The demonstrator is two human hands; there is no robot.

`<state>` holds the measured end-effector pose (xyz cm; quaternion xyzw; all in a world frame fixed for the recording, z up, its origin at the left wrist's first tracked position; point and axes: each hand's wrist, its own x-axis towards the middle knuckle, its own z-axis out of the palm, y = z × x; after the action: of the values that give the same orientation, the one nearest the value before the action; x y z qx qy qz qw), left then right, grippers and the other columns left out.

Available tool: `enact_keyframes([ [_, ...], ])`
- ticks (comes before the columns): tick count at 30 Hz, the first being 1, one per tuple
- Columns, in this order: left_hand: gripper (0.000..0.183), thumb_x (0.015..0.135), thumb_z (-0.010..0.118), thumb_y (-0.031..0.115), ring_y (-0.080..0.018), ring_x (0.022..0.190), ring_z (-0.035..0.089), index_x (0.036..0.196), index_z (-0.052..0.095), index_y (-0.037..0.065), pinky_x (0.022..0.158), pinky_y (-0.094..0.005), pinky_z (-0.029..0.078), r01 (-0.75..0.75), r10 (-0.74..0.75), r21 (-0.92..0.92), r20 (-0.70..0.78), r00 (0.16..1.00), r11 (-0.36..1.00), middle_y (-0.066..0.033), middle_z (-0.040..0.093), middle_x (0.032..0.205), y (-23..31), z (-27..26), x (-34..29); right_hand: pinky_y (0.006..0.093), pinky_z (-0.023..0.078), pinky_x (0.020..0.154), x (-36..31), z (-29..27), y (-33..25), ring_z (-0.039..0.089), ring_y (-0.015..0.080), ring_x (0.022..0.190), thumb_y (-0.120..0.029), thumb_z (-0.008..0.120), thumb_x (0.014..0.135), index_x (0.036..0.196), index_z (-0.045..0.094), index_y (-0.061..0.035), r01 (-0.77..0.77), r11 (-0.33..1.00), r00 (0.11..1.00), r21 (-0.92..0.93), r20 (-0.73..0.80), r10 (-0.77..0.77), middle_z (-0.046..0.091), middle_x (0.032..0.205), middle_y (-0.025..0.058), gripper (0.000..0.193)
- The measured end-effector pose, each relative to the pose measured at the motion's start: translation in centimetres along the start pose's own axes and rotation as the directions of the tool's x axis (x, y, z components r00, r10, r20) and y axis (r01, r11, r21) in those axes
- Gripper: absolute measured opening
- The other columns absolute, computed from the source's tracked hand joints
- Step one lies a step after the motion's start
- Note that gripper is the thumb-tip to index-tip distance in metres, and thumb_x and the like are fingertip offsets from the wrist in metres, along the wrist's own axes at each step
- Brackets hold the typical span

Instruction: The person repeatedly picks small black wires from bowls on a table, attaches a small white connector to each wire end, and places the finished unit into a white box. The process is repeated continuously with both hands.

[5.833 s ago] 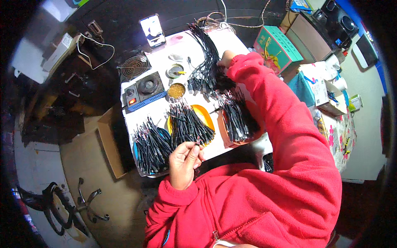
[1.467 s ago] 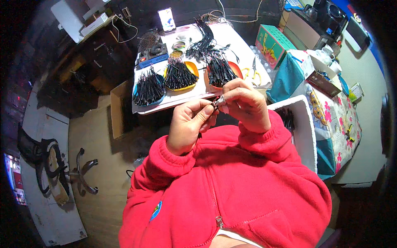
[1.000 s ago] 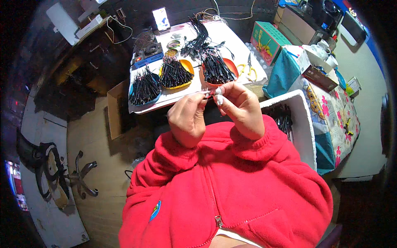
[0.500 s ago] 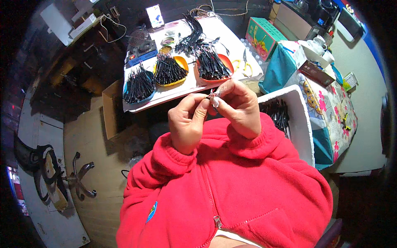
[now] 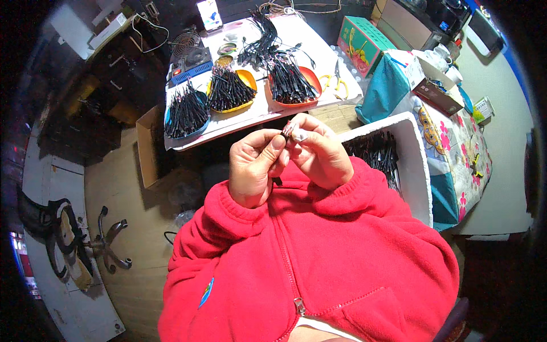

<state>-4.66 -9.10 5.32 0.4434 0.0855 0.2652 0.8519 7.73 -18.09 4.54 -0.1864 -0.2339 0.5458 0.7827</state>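
Both my hands meet in front of my chest, just short of the white table. My left hand (image 5: 250,165) pinches a short black cable (image 5: 277,182) between thumb and fingers; its lower end sticks out below the fist. Thin reddish and pale wire ends (image 5: 289,129) show at the top. Around these wires the fingertips of my right hand (image 5: 325,154) are closed, with something white, like a wrap, on one digit. Beyond lie bundles of similar black cables in a blue tray (image 5: 200,132), a yellow tray (image 5: 248,78) and a red-orange tray (image 5: 310,86).
At my right stands a white foam box (image 5: 419,171) holding black cables. A small blue device (image 5: 195,69), a lit phone (image 5: 209,15) and yellow-handled scissors (image 5: 341,86) are on the table (image 5: 228,121). A cardboard box (image 5: 147,151) stands left, near a chair base (image 5: 108,245).
My right hand has shifted slightly left and down, its fingers drawn closer to the left hand's. The black cable end now shows below my left hand. The view has shifted slightly.
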Motion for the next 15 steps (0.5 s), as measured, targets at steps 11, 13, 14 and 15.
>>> enact_keyframes([
  [11, 0.013, 0.093, 0.06, 0.008, -0.0029, 0.058, 0.051, 0.096, 0.067, -0.002, 0.051, -0.0151, 0.036, 0.006, -0.016, 0.189, 0.056, 0.998, 0.982, -0.0003, 0.062, 0.071, 0.4, -0.3, -0.6, 0.0293, 0.053, 0.069, 0.3, -1.3, -1.0, 0.057, 0.0124, 0.078, -0.011, 0.06, 0.09, 0.105, 0.05, -0.0015, -0.171, 0.983, 0.981, -0.071, 0.084, 0.177, 0.054, 0.094, 0.0054, 0.021],
  [13, 0.012, 0.093, 0.06, 0.007, -0.0031, 0.059, 0.052, 0.096, 0.067, -0.002, 0.052, -0.0155, 0.037, 0.016, -0.022, 0.217, 0.029, 0.999, 0.976, -0.0009, 0.063, 0.072, 0.2, -0.4, -0.5, 0.0285, 0.053, 0.069, 0.2, -1.8, -0.5, 0.057, 0.0127, 0.078, -0.012, 0.06, 0.09, 0.106, 0.049, -0.0026, -0.201, 0.979, 0.976, -0.032, 0.078, 0.203, 0.055, 0.094, 0.005, 0.021],
  [14, 0.012, 0.093, 0.06, 0.007, -0.0032, 0.059, 0.052, 0.097, 0.067, -0.002, 0.052, -0.0156, 0.037, 0.015, -0.019, 0.228, 0.014, 1.0, 0.974, -0.0012, 0.063, 0.072, 0.1, -0.5, -0.4, 0.0278, 0.052, 0.068, 0.2, -2.1, -0.1, 0.058, 0.013, 0.079, -0.012, 0.06, 0.091, 0.107, 0.049, -0.0035, -0.211, 0.977, 0.975, -0.009, 0.071, 0.211, 0.055, 0.094, 0.0048, 0.021],
  [15, 0.012, 0.092, 0.061, 0.006, -0.0032, 0.06, 0.053, 0.097, 0.067, -0.003, 0.052, -0.0156, 0.037, 0.028, -0.034, 0.205, 0.027, 0.999, 0.978, -0.0021, 0.064, 0.073, 0.1, -0.7, -0.2, 0.0272, 0.051, 0.068, 0.2, -2.4, 0.3, 0.058, 0.0133, 0.079, -0.013, 0.059, 0.091, 0.108, 0.048, -0.0043, -0.223, 0.975, 0.973, 0.011, 0.066, 0.222, 0.056, 0.093, 0.0045, 0.022],
])
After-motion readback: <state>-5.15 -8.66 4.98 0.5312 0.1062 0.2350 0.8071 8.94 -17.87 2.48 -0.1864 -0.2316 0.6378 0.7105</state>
